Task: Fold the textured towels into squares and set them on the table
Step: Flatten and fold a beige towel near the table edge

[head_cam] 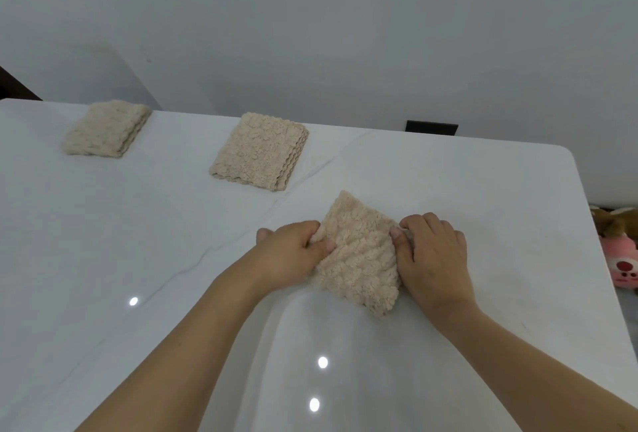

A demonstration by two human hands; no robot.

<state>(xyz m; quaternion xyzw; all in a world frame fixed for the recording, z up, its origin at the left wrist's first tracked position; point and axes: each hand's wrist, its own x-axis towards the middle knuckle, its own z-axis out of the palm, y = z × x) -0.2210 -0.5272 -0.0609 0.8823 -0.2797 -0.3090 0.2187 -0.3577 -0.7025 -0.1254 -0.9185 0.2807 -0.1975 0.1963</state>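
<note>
Two bare forearms reach in from the near edge of a glossy white table (483, 224), where small ceiling lights glint on the surface. Between them lies a beige towel (359, 259), folded small and turned at an angle so that one corner points away from the person. Its pile is thick and nubby, set in rows of soft bumps, and its near edge shows a wavy, scalloped trim. The left hand (293, 252) grips the towel's left side, the thumb pressed on top and the fingers curled at the edge. The right hand (435, 252) grips the right side in the same way, thumb on the cloth and fingers bent down over its border. The towel rests on the table just right of centre.

Further back, near the middle of the table, a second folded towel (260, 152) of the same beige, bumpy cloth lies flat as a neat square, its stacked layers showing along the right edge. Well to its left, near the far edge, a third folded towel (107, 129) lies likewise. A pale wall (345, 17) rises behind the table. Off the right edge, pink and brown plush toys (618, 252) lie below.
</note>
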